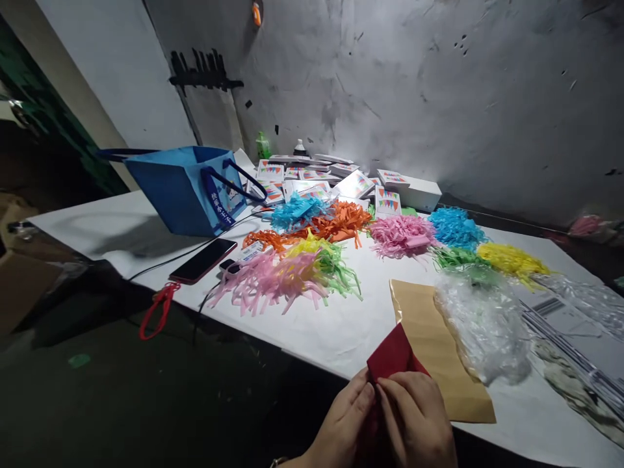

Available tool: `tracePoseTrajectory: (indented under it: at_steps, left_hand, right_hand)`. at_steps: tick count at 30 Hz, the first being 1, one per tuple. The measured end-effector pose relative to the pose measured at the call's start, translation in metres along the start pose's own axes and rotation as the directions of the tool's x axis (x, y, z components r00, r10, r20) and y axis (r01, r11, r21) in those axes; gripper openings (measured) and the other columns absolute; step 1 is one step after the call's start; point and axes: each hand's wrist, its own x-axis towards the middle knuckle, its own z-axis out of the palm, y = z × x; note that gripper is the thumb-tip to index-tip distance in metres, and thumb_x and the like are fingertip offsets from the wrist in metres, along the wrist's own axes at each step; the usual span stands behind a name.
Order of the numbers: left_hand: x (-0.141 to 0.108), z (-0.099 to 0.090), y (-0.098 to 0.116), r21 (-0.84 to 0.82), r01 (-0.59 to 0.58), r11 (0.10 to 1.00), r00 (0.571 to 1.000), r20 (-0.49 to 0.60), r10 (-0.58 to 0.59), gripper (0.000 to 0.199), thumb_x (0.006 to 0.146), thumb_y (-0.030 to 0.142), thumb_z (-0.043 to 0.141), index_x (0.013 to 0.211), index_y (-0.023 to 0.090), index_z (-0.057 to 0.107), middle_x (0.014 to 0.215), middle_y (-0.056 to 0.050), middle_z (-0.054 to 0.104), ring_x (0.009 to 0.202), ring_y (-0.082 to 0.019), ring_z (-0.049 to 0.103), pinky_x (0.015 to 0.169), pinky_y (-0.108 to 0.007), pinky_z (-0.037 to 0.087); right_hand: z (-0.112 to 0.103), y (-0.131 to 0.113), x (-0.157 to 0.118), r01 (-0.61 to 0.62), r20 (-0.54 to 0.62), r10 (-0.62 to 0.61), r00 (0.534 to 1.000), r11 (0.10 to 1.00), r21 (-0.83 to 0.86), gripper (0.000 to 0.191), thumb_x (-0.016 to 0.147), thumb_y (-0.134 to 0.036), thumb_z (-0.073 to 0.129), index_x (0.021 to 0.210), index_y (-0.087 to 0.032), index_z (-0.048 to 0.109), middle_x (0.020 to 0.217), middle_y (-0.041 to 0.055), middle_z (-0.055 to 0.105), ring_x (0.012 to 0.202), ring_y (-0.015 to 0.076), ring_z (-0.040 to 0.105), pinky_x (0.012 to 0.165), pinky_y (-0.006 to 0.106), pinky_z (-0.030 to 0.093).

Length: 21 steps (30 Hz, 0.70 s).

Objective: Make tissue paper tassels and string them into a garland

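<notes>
A dark red folded sheet, paper or thin cloth [391,351], is held in both hands at the table's front edge. My left hand [344,422] pinches its left side, thumb and fingers pressed together. From the right, my right hand [422,416] grips the same sheet with curled fingers, its thumb close to my left thumb. One pointed corner sticks up above the fingers; the lower part is mostly hidden behind the hands. Just beyond and right of them lies a brown paper envelope [429,338], partly under a heap of clear plastic bags [485,318].
Bundles of pink tissue tassels [273,279], orange tassels [341,221] and yellow tassels [511,260] lie across the white table [351,325]. A blue bag [170,188], a phone [203,260] and several flag-printed boxes [312,188] stand or lie farther back. Flat grey-white packs [570,325] lie right.
</notes>
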Motion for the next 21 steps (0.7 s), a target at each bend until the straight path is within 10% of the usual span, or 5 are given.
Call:
tracePoseTrajectory:
  at_steps: [4,8,14,21]
  left_hand:
    - [0.000,-0.002,-0.004,-0.075,0.004,0.997,0.999,-0.050,-0.008,0.034,0.093,0.038,0.067,0.121,0.020,0.068,0.108,-0.010,0.073,0.112,-0.025,0.065,0.109,-0.041,0.042]
    - [0.003,0.000,-0.004,-0.126,0.008,0.992,1.000,0.001,-0.008,0.029,0.096,0.036,0.062,0.118,0.019,0.069,0.106,-0.010,0.073,0.109,-0.025,0.067,0.105,-0.041,0.045]
    - [0.007,-0.003,-0.002,-0.008,-0.031,0.999,0.998,-0.057,0.030,0.029,0.099,0.035,0.056,0.115,0.015,0.071,0.107,-0.011,0.073,0.107,-0.023,0.066,0.105,-0.038,0.044]
    - [0.007,-0.006,-0.001,-0.019,-0.039,0.999,0.999,-0.035,0.038,0.032,0.101,0.036,0.052,0.120,0.015,0.068,0.112,-0.013,0.072,0.109,-0.024,0.064,0.105,-0.040,0.043]
  right_hand:
    - [0.000,-0.003,-0.001,-0.316,0.148,0.291,0.945,0.930,0.187,0.006,0.094,-0.021,0.061,0.090,-0.024,0.066,0.087,0.0016,0.067,0.083,0.0160,0.065,0.077,0.025,0.053]
    - [-0.002,-0.007,0.010,-0.631,0.395,0.497,0.773,0.673,0.387,0.022,0.095,-0.034,0.060,0.076,-0.023,0.063,0.076,-0.0006,0.061,0.070,0.0139,0.061,0.063,0.022,0.050]
    - [-0.006,-0.007,0.019,-0.780,0.513,0.595,0.619,0.391,0.488,0.026,0.092,-0.046,0.061,0.082,-0.022,0.062,0.075,-0.0005,0.062,0.068,0.0146,0.061,0.061,0.022,0.050]
    - [-0.006,0.003,0.013,-0.440,0.332,0.328,0.885,0.822,0.361,0.026,0.096,-0.020,0.053,0.118,-0.034,0.055,0.103,-0.0047,0.072,0.091,0.0094,0.071,0.081,0.012,0.052]
